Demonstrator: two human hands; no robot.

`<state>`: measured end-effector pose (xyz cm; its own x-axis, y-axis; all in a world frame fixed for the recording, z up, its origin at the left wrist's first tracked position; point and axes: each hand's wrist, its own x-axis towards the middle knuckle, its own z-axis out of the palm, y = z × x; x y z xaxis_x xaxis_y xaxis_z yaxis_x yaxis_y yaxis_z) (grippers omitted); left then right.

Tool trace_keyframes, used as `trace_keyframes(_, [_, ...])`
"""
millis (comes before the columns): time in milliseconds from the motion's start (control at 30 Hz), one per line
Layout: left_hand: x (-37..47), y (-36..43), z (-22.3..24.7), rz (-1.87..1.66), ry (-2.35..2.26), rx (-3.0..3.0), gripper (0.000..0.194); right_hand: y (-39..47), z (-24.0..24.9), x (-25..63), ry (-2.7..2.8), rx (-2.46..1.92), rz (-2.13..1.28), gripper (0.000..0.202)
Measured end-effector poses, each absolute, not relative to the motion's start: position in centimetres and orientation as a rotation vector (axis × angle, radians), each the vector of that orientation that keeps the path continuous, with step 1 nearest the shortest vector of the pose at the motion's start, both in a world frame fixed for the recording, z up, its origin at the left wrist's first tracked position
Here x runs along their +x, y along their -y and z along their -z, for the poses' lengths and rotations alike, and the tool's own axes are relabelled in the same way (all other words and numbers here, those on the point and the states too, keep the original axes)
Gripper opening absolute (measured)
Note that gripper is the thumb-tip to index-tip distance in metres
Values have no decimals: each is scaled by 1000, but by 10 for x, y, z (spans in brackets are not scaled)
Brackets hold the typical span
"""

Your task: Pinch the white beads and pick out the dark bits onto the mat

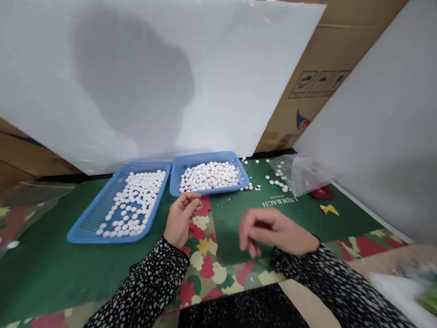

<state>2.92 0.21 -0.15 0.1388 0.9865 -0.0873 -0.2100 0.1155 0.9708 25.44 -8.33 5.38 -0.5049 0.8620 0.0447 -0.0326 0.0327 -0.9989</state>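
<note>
My left hand (181, 220) is just in front of the right-hand blue basket (174, 182), its thumb and fingers pinched together; anything between them is too small to make out. My right hand (278, 231) hovers over the green mat (228, 230), fingers curled down and smeared by motion, so its grip is unclear. White round pieces (211, 175) are heaped in that basket. A second blue basket (87, 223), to the left, holds a loose layer of similar white pieces (144, 188), with part of its mesh floor showing.
Loose white pieces (276, 183) lie right of the baskets, beside a clear plastic bag (303, 174). A red item (322, 193) and a yellow scrap (329, 209) lie at the right. Another clear bag (29, 204) is at the left. White board (219, 78) and cardboard stand behind.
</note>
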Motion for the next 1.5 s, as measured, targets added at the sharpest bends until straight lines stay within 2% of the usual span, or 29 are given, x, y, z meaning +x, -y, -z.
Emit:
trace_keyframes(100, [30, -5, 2, -1136, -984, 1042, 20, 141, -53, 289, 1775, -885, -1734, 17])
trace_keyframes(167, [30, -6, 1, -1137, -969, 1059, 21, 176, -26, 305, 1955, -1002, -1729, 13])
trace_keyframes(233, [30, -6, -2, -1133, -966, 1073, 22, 202, 18, 316, 1957, -1307, -1549, 15])
trace_keyframes(300, [30, -5, -7, -1124, -968, 1072, 24, 213, 67, 322, 1793, -1600, -1126, 25])
trace_keyframes(367, [29, -3, -13, -1128, -965, 1068, 25, 210, 109, 323, 1665, -1642, -903, 30])
trace_keyframes(433, [27, -1, -19, -1157, -952, 1074, 25, 200, 135, 314, 1636, -1622, -804, 35])
trace_keyframes(533, [25, 3, -25, -1167, -934, 1081, 22, 190, 150, 279, 1683, -1608, -761, 32])
trace_keyframes(667, [19, 11, -28, -1161, -918, 1117, 32, 200, 154, 211, 1966, -1442, -840, 30])
trace_keyframes(833, [6, 15, -28, -1209, -960, 1236, 34, 212, 143, 186, 2459, -1293, -1290, 33])
trace_keyframes(967, [-10, 9, -24, -1185, -1030, 1358, 35, 204, 91, 211, 2497, -1173, -1441, 30])
trace_keyframes(1100, [-20, -2, -18, -1149, -1116, 1429, 42, 162, 31, 225, 2147, -857, -1623, 29])
trace_keyframes(1167, [-19, -8, -15, -1171, -1169, 1454, 41, 128, 15, 221, 2010, -986, -1479, 22])
trace_keyframes(1300, [-8, -19, -9, -1230, -1211, 1482, 33, 59, 12, 193, 2071, -1206, -829, 13])
trace_keyframes(1500, [-2, -21, 8, -1255, -1127, 1481, 27, 27, 38, 148, 2251, -1289, -563, 8])
